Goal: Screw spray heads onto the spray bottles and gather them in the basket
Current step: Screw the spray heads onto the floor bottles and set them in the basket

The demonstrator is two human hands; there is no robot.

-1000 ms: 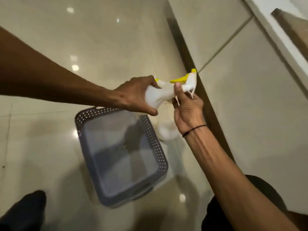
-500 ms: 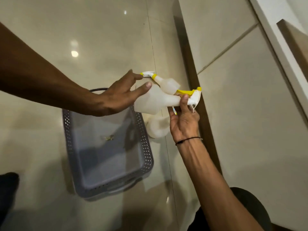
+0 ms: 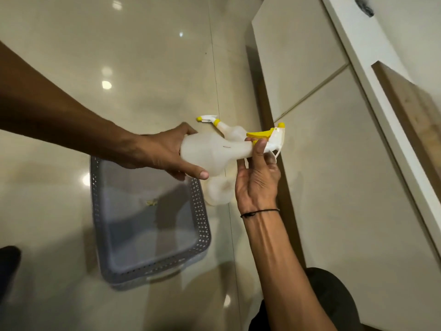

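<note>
I hold a translucent white spray bottle sideways above the floor. My left hand grips its body. My right hand holds the white and yellow spray head at the bottle's neck. Below stands a grey perforated basket with no bottles in it. On the floor behind lies a second bottle with a yellow-collared spray head. Another white bottle lies on the floor beside the basket, partly hidden by my right hand.
A glossy beige tiled floor spreads around the basket. A cream cabinet front with a dark plinth runs along the right. A small yellowish scrap lies in the basket. My dark-clothed knee is at the bottom right.
My left hand, which had loosened to open fingers half a second ago, has closed around the bottle's body again. My right hand stays on the spray head. The view has shifted slightly.
</note>
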